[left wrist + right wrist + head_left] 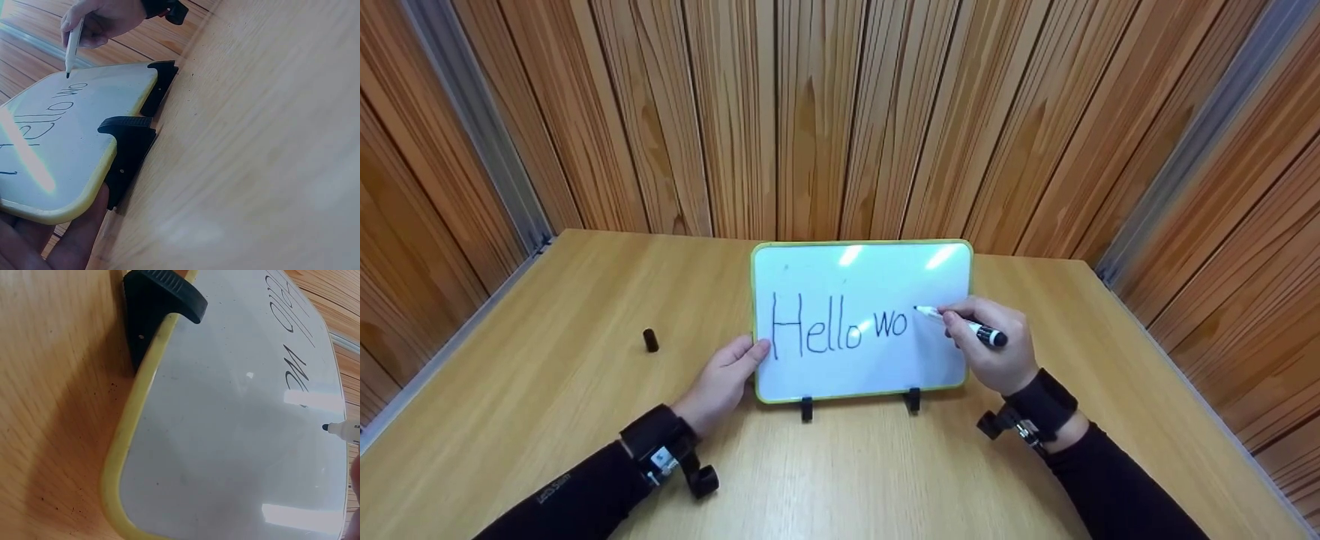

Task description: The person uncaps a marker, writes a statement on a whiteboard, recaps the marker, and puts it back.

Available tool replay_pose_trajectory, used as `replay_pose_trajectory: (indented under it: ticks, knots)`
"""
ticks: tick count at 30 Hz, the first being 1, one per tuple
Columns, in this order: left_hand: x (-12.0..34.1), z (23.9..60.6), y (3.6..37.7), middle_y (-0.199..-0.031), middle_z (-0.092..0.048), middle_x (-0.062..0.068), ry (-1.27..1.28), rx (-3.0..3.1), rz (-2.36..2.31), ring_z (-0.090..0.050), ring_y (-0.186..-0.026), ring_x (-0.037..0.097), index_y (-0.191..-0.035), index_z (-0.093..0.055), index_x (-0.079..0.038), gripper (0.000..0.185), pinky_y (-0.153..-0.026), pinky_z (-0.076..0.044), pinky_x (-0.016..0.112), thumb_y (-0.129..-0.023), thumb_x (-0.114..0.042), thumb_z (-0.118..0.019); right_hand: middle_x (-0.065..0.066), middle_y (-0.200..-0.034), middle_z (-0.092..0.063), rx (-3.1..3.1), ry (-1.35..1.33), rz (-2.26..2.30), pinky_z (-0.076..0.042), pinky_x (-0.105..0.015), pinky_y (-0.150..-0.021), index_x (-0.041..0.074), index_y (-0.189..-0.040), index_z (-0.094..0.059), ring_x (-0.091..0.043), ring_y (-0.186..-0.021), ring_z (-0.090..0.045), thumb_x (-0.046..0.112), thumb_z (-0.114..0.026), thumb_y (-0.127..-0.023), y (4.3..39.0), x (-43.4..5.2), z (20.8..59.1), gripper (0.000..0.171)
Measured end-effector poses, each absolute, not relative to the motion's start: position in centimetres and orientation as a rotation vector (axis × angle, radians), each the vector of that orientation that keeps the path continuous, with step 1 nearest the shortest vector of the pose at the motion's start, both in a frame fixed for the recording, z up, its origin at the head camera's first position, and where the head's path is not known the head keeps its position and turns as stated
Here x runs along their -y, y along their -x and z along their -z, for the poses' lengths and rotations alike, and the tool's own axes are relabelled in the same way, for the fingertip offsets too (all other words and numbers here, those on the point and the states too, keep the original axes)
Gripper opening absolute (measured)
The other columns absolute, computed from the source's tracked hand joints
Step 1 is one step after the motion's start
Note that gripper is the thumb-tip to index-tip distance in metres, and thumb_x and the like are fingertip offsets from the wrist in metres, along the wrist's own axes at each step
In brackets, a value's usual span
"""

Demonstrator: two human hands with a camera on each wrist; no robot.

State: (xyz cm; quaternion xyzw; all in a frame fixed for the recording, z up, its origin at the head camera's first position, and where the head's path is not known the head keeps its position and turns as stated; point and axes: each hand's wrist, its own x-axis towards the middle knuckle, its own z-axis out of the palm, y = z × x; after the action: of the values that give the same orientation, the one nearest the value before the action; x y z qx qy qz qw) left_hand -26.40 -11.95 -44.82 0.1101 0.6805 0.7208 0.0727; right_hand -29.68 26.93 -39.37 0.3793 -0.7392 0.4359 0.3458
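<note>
A small whiteboard (840,375) with a yellow-green rim leans on a black stand (807,409) and bears the handwritten words "Hello wo". My left hand (724,382) grips its left edge, thumb on the front face and fingers behind, as the left wrist view also shows. In my right hand (997,345) a white marker (971,328) with a black end is pinched between thumb and fingers. Its dark tip points at the board just right of the "o". From the right wrist view, the marker (344,431) enters at the right side, its tip close over the white surface.
A black marker cap (651,340) stands on the wooden table (585,300), left of the board. Wood-panelled walls (810,112) rise behind the table and along both sides. Each wrist wears a black strap (1041,405) with a small device.
</note>
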Motion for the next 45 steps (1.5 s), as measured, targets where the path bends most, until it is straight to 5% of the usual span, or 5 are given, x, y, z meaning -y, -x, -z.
replay_pose_trajectory:
  ticks: [5,15,26,35,45]
  knots:
    - [12.02,44.9,26.51,-0.144,-0.068,0.019,-0.334,-2.061,-2.151,-0.063,-0.127,0.022,-0.131,-0.061,0.005,0.035,-0.103,-0.053,0.032,-0.122,-0.025,-0.047,-0.003,-0.08,-0.074,1.926,-0.999,-1.13,-0.049,-0.019,-0.059,0.0,-0.099,-0.082,-0.012,-0.064,-0.061,-0.014,-0.073,-0.093,29.78,-26.93,39.48,0.018]
    - [11.91,45.16,26.56,-0.141,-0.07,0.02,-0.364,-2.011,-2.192,-0.067,-0.125,0.019,-0.149,-0.054,0.011,0.045,-0.104,-0.055,0.033,-0.122,-0.024,-0.046,-0.004,-0.085,-0.076,1.973,-0.998,-1.054,-0.049,-0.018,-0.064,0.0,-0.103,-0.083,-0.014,-0.07,-0.065,-0.012,-0.074,-0.094,29.87,-26.78,39.47,0.017]
    - [11.98,45.05,26.48,-0.141,-0.07,0.019,-0.359,-2.035,-2.17,-0.066,-0.127,0.021,-0.149,-0.055,0.009,0.045,-0.105,-0.054,0.032,-0.122,-0.025,-0.047,-0.002,-0.083,-0.077,2.008,-1.066,-0.985,-0.05,-0.02,-0.057,0.001,-0.092,-0.08,-0.013,-0.063,-0.062,-0.01,-0.078,-0.092,29.71,-26.81,39.43,0.012]
    - [12.01,44.95,26.44,-0.136,-0.07,0.017,-0.325,-2.054,-2.166,-0.064,-0.122,0.021,-0.122,-0.061,0.003,0.031,-0.101,-0.054,0.032,-0.121,-0.024,-0.047,0.0,-0.076,-0.074,2.022,-1.095,-0.964,-0.048,-0.021,-0.054,0.005,-0.088,-0.08,-0.012,-0.059,-0.06,-0.009,-0.078,-0.09,29.77,-26.93,39.67,0.014]
    - [11.91,44.94,26.42,-0.135,-0.07,0.017,-0.364,-2.056,-2.149,-0.063,-0.124,0.02,-0.143,-0.058,0.008,0.04,-0.103,-0.054,0.031,-0.122,-0.024,-0.047,0.001,-0.072,-0.07,1.965,-1.039,-1.092,-0.045,-0.02,-0.054,0.0,-0.086,-0.078,-0.012,-0.059,-0.06,-0.012,-0.073,-0.091,29.55,-26.94,39.23,0.014]
